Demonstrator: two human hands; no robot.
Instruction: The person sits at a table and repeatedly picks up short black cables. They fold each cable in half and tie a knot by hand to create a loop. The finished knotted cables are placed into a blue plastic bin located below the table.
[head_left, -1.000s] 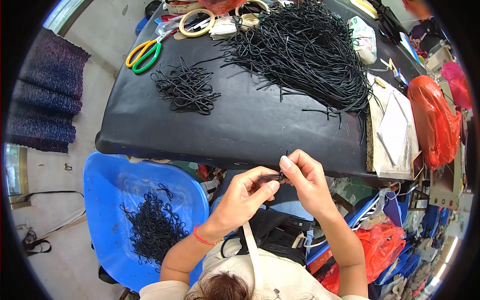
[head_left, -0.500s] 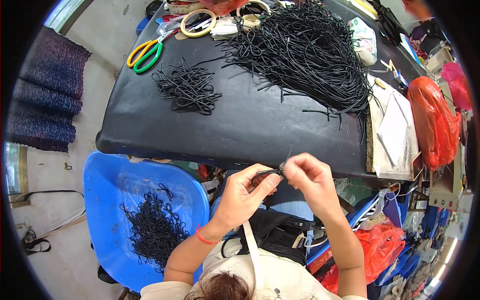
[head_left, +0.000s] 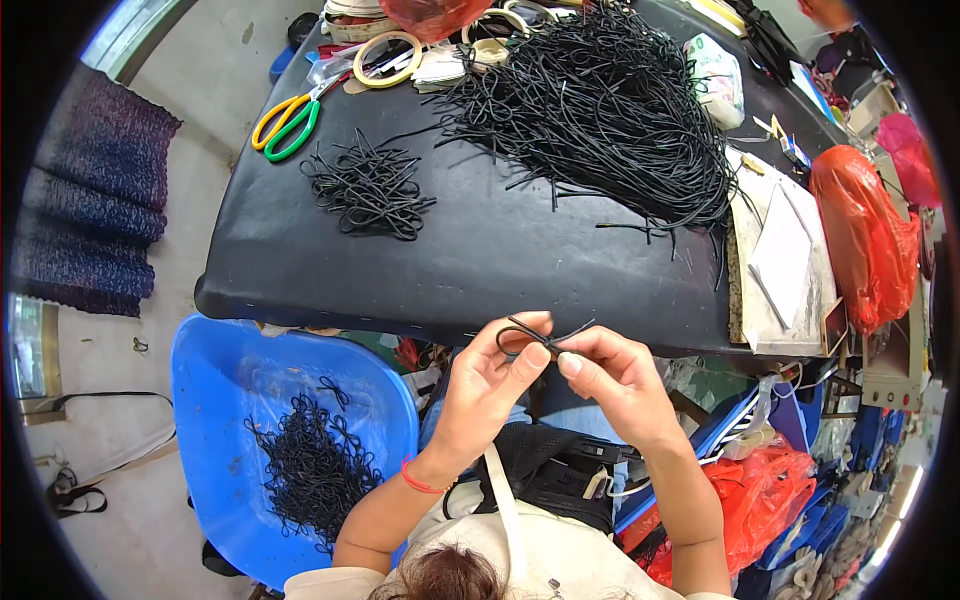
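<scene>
Between my two hands, just off the near edge of the black table (head_left: 440, 290), is a thin black cord (head_left: 507, 330) bent into a loop with its ends crossing. My left hand (head_left: 490, 375) pinches the loop side between thumb and fingers. On the other side my right hand (head_left: 620, 380) pinches the cord near the crossing; a short free end sticks up there. Whether a knot sits at the crossing is too small to tell. A small heap of looped cords (head_left: 370, 187) lies at the table's left, and a large pile of long black cords (head_left: 600, 120) spreads over the back.
Left of my legs stands a blue plastic tub (head_left: 220, 400) with a heap of looped cords (head_left: 310, 465). Scissors (head_left: 290, 125) with yellow and green handles and a tape roll (head_left: 388, 60) lie at the back left. At right are a pale board (head_left: 750, 300) and a red bag (head_left: 865, 240).
My right hand has come in from a raised position and now pinches the cord beside my left hand. The cord's loop has opened and shows more clearly. The view has shifted slightly.
</scene>
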